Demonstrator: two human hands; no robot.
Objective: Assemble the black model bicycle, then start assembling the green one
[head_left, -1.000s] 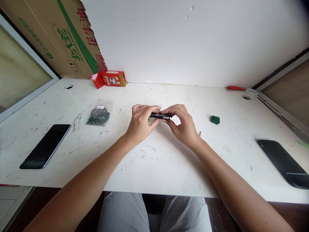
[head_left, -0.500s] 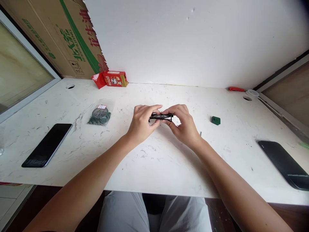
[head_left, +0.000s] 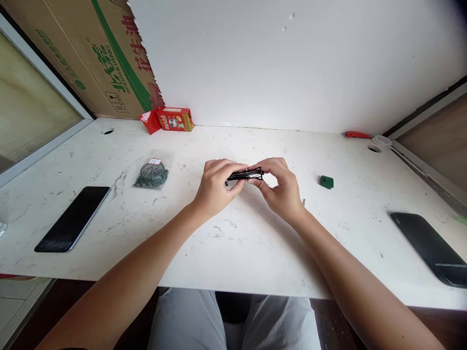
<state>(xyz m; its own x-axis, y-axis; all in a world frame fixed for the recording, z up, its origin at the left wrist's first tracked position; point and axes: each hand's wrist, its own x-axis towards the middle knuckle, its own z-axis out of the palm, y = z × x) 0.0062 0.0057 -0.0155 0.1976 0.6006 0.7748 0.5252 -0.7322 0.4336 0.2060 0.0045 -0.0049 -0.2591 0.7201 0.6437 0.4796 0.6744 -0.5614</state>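
Observation:
Both my hands meet over the middle of the white marble table. Between them is a small black framed part, thin and elongated, held just above the table. My left hand pinches its left end with fingers closed. My right hand grips its right end, fingers curled around it. Fine detail of the part is too small to make out.
A clear bag of dark green parts lies to the left, a black phone further left. A small green block and a second dark phone lie right. A red snack box and a cardboard box stand at the back.
The black part has tilted slightly, its right end a little higher, and my fingers have shifted on it. Both hands stay in the same place.

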